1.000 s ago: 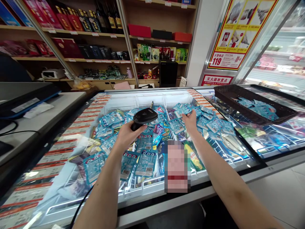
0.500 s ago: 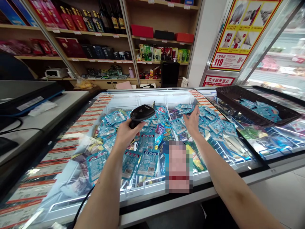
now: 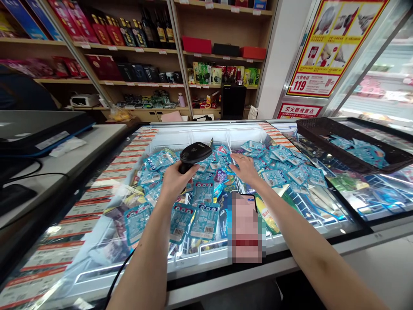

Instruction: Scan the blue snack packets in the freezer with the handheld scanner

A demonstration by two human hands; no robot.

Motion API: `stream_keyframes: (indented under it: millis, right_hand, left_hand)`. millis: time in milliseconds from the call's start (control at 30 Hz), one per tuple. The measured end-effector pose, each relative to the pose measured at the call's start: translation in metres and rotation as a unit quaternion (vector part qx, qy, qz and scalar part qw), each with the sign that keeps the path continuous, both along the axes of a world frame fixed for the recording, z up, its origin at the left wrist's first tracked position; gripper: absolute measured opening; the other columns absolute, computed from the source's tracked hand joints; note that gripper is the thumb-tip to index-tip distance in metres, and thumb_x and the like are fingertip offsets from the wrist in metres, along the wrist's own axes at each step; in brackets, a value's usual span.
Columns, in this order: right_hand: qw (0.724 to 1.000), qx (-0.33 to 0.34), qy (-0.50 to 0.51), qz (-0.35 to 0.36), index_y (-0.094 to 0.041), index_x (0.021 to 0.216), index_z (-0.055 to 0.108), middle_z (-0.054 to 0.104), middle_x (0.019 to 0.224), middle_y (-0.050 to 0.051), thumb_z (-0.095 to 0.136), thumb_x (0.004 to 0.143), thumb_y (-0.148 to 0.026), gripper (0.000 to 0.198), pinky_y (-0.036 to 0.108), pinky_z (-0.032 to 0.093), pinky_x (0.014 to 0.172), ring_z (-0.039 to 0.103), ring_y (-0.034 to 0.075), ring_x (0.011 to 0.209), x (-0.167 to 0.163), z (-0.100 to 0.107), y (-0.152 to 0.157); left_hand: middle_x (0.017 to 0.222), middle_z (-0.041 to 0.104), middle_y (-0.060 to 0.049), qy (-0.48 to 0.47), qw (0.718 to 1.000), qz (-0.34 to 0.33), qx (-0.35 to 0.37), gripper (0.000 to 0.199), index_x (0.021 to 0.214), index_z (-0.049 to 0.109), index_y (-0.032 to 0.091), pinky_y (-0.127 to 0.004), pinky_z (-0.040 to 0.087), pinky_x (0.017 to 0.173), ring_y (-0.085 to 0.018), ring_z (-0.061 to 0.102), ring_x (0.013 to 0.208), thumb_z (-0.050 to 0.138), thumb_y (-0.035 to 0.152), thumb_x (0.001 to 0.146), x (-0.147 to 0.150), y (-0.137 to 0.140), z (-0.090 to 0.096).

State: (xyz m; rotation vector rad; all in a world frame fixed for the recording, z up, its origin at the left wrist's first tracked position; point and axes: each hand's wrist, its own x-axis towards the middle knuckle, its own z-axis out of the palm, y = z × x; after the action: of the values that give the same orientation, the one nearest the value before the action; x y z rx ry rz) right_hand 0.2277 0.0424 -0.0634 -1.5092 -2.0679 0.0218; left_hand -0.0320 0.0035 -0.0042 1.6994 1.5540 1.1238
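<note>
Shelves [image 3: 222, 26] with goods fill the top of the frame, and below them a glass-topped freezer [image 3: 226, 280] crosses the middle. A dark basket [image 3: 316, 129] stands at the right. The two hands are apart: the right hand [image 3: 247, 170], near the centre, has its fingers spread and appears to hold nothing; whether it touches what is below, I cannot tell. The left hand [image 3: 176, 178] is closed around the handle of a black scanner [image 3: 195, 153]. Small blue packets [image 3: 204, 217] lie scattered around the centre, seemingly on the glass; more are in the basket. To scan well, I judge, each packet should lie flat, separated from its neighbours, with its barcode [image 3: 209, 229] uncovered by fingers and facing the scanner squarely.
</note>
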Motion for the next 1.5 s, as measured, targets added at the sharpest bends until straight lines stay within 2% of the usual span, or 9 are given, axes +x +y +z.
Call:
stream_keyframes:
  millis: [100,167,367,667,867,1033,1167,1333,1500]
  right_hand:
    - [0.998,-0.021,-0.037,0.046,-0.024,0.139,0.045,0.054,0.135,0.009,0.05,0.091,-0.041,0.051,0.042,0.031,0.099,0.045,0.028,0.123,-0.008,0.002,0.005]
    - [0.996,-0.033,-0.062,0.048,-0.026,0.136,0.049,0.057,0.131,0.008,0.052,0.09,-0.044,0.049,0.043,0.033,0.094,0.047,0.029,0.118,-0.009,0.004,0.008]
    - [0.992,0.007,-0.128,0.011,-0.03,0.115,0.067,0.065,0.112,0.007,0.049,0.093,-0.035,0.028,0.04,0.03,0.09,0.053,0.025,0.102,-0.004,0.003,0.01]
    - [0.986,0.065,-0.141,-0.059,-0.02,0.1,0.069,0.064,0.1,0.011,0.038,0.098,-0.034,0.034,0.039,0.03,0.087,0.05,0.025,0.098,0.01,0.0,0.007]
    - [0.99,0.06,-0.081,-0.103,-0.016,0.103,0.064,0.063,0.101,0.013,0.04,0.096,-0.037,0.033,0.041,0.033,0.087,0.05,0.028,0.1,0.014,-0.005,0.008]
    - [0.982,0.064,-0.048,-0.168,-0.01,0.107,0.065,0.062,0.103,0.02,0.036,0.091,-0.059,0.059,0.047,0.033,0.09,0.049,0.033,0.105,0.006,-0.008,0.005]
    - [0.984,0.03,-0.034,-0.17,-0.008,0.099,0.068,0.059,0.107,0.024,0.052,0.078,-0.068,0.066,0.051,0.031,0.093,0.045,0.038,0.111,-0.002,-0.007,0.005]
    - [0.98,0.007,0.029,-0.194,-0.013,0.1,0.065,0.064,0.102,0.016,0.063,0.076,-0.055,0.048,0.046,0.035,0.09,0.053,0.032,0.104,0.004,-0.008,0.014]
    - [0.953,0.04,0.247,-0.169,-0.017,0.089,0.063,0.067,0.081,0.008,0.055,0.083,-0.044,0.029,0.038,0.044,0.081,0.062,0.023,0.08,0.019,-0.011,0.022]
  left_hand:
    - [0.053,0.059,-0.001,-0.004,1.0,0.003,-0.003,0.04,0.079,0.063,0.015,-0.024,0.038,0.048,-0.015,0.054,0.049,0.062,0.054,0.07,0.0,0.001,-0.001]
    - [0.054,0.059,-0.001,-0.009,1.0,0.001,-0.004,0.04,0.079,0.062,0.016,-0.024,0.039,0.048,-0.014,0.054,0.048,0.063,0.055,0.07,-0.001,0.002,-0.002]
    - [0.056,0.06,-0.001,-0.017,1.0,0.001,0.001,0.04,0.08,0.063,0.015,-0.024,0.038,0.048,-0.014,0.054,0.049,0.063,0.055,0.07,-0.002,0.001,-0.001]
    - [0.052,0.058,-0.001,0.003,1.0,-0.003,-0.002,0.041,0.079,0.063,0.016,-0.024,0.039,0.049,-0.014,0.054,0.049,0.062,0.056,0.071,0.0,0.001,-0.002]
    - [0.051,0.058,0.0,0.008,1.0,-0.006,-0.003,0.041,0.08,0.064,0.015,-0.024,0.039,0.049,-0.015,0.054,0.049,0.062,0.055,0.07,-0.001,0.0,-0.002]
    - [0.051,0.057,0.0,0.005,1.0,-0.008,-0.007,0.041,0.081,0.064,0.015,-0.024,0.039,0.048,-0.015,0.053,0.048,0.063,0.055,0.07,0.001,-0.001,-0.001]
    - [0.05,0.057,0.0,0.003,1.0,-0.005,-0.009,0.041,0.081,0.064,0.015,-0.025,0.039,0.047,-0.015,0.053,0.047,0.062,0.054,0.07,0.003,-0.003,-0.001]
    - [0.05,0.057,0.0,0.01,1.0,-0.005,-0.013,0.042,0.083,0.065,0.015,-0.025,0.04,0.048,-0.015,0.054,0.047,0.062,0.055,0.07,0.005,-0.002,-0.002]
    - [0.049,0.057,0.0,0.016,1.0,-0.008,-0.016,0.042,0.082,0.065,0.015,-0.025,0.039,0.047,-0.015,0.053,0.047,0.063,0.056,0.069,0.004,-0.001,-0.001]
